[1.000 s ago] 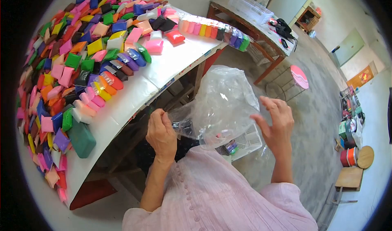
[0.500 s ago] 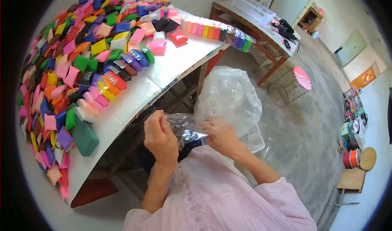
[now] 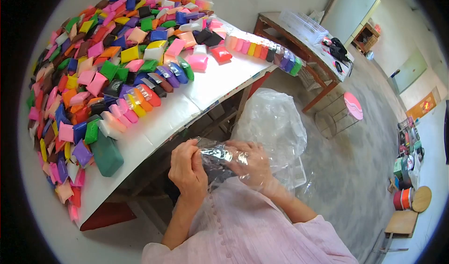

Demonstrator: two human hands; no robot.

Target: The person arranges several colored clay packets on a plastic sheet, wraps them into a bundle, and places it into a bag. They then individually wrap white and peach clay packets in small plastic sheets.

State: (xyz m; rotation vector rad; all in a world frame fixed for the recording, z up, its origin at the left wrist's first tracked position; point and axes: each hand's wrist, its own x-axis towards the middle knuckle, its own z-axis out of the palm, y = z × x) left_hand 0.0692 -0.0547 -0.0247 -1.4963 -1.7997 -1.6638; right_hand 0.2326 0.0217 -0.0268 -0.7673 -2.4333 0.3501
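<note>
Head view: left hand (image 3: pixel 187 169) pinches one edge of a clear plastic bag (image 3: pixel 271 124) at the mouth, fingers closed on the film just below the near edge of the white bench (image 3: pixel 187 103). Right hand (image 3: pixel 250 163) sits inside or behind the film, seen through it; fingers look curled against the plastic, but whether they actually clamp it cannot be told. The bag hangs in the air over the lap, billowing up and away from the bench, touching nothing else visible. Risks, as judged: the film is thin and slippery, so a one-sided pinch could let the mouth slide shut or the edge slip free; a hard pull between the two hands might stretch or tear it. The bag's loose bulk stands near the bench edge, where rows of coloured clay packets (image 3: pixel 135 100) and a dark green block (image 3: pixel 105 154) lie close to the rim; a sweep of the bag or an elbow could knock some to the floor. A white basket (image 3: pixel 295 168) beneath is partly hidden
</note>
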